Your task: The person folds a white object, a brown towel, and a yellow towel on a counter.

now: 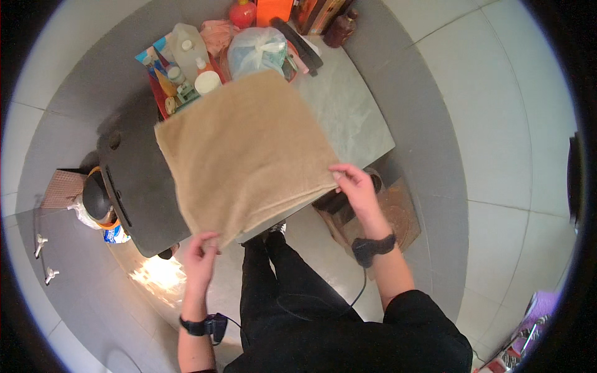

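A square tan towel (249, 152) is spread out in front of me, its far part over the grey table (348, 105). The near left corner is pinched in my left hand (202, 252), and the near right corner in my right hand (354, 185). Between the two hands the near edge runs taut, with a second layer showing just below it toward the right. Soft creases cross the cloth near my left hand. Its far edge reaches up to the containers at the back of the table, and the tabletop beneath it is mostly hidden.
Behind the towel stand a red tray of bottles (163, 81), a white-lidded jar (208, 82) and a tied clear plastic bag (257, 53). A brown bottle (341, 28) is at the far right. Left of the towel is a dark grey board-like surface (140, 180); a cardboard box (395, 217) sits below right.
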Demonstrator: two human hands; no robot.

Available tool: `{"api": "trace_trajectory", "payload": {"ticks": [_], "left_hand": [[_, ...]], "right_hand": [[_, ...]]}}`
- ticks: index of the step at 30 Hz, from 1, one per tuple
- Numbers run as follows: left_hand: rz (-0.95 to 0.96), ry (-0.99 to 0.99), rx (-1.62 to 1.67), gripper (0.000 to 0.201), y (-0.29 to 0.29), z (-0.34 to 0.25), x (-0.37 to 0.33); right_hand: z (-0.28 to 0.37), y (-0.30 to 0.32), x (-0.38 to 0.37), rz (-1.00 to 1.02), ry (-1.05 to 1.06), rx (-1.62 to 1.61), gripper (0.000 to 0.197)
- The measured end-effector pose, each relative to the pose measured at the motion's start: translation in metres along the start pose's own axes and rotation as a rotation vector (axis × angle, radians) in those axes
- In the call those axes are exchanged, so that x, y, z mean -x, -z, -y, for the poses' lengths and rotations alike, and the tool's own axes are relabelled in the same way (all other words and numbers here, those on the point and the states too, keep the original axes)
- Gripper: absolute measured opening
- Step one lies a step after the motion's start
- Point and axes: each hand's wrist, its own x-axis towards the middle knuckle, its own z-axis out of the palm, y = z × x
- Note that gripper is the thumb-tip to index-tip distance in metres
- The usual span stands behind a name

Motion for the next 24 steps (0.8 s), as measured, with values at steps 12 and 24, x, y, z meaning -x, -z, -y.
{"api": "trace_trajectory", "payload": {"ticks": [12, 24], "left_hand": [[0.050, 0.425, -0.055, 0.028, -0.063, 0.236, 0.006], [0.045, 0.094, -0.383, 0.034, -0.007, 0.147, -0.045]], "right_hand": [[-0.239, 0.009, -0.003, 0.037, -0.376, 0.186, 0.026], [-0.139, 0.003, -0.067, 0.338, 0.024, 0.722, 0.025]]}}
